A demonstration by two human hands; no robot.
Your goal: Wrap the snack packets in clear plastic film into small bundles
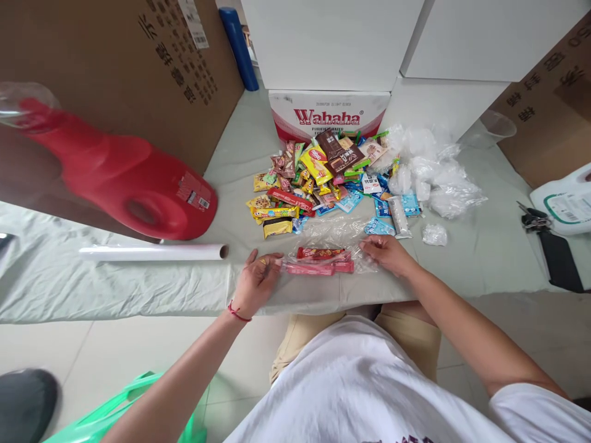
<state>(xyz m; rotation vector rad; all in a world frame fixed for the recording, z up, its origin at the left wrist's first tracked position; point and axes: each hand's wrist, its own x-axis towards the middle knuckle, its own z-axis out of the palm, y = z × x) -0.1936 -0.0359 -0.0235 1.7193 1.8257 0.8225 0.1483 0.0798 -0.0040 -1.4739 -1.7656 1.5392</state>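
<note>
A clear sheet of plastic film [357,237] lies on the cloth-covered table in front of me, with red wrapped snack bars [318,253] and pink ones [310,269] under or inside it. My left hand [259,280], with a red string at the wrist, pinches the film's left edge. At its right edge my right hand [386,253] grips it between thumb and fingers. Just beyond the film spreads a heap of packaged snacks [318,172] in yellow, brown, red and blue wrappers. A silver-wrapped bar [399,216] rests near my right hand.
Left of my hands lie a roll of film [154,252] and a big red jug [133,178]. Crumpled clear plastic bundles [438,166] sit right of the heap. Behind it stand a Wahaha carton [330,111] and white boxes. Keys [535,218] and a white bottle [566,200] are far right.
</note>
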